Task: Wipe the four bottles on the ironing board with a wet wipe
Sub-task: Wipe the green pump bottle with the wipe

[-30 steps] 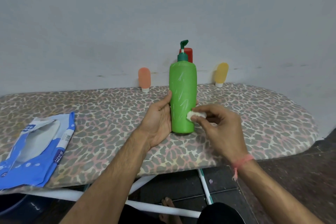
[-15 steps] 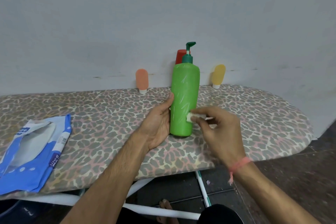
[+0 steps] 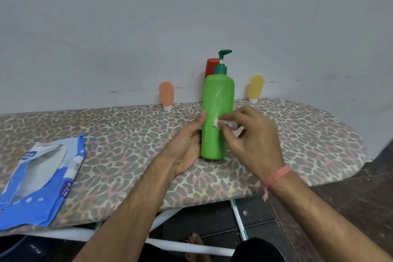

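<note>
Wiping the green pump bottle on the ironing board.
Left hand fingers grasp its side; right hand fingertips pinch the wet wipe against its front, standing upright between both hands.

This looks like a room in a home. An ironing board with a leopard-print cover stands against a plain, scuffed pale wall, its white metal legs showing below at 6 o'clock. The floor at 4 o'clock is dark tile. A blue wet-wipe packet lies at 8 o'clock, and small toiletry bottles line the wall at 12 o'clock.
</note>
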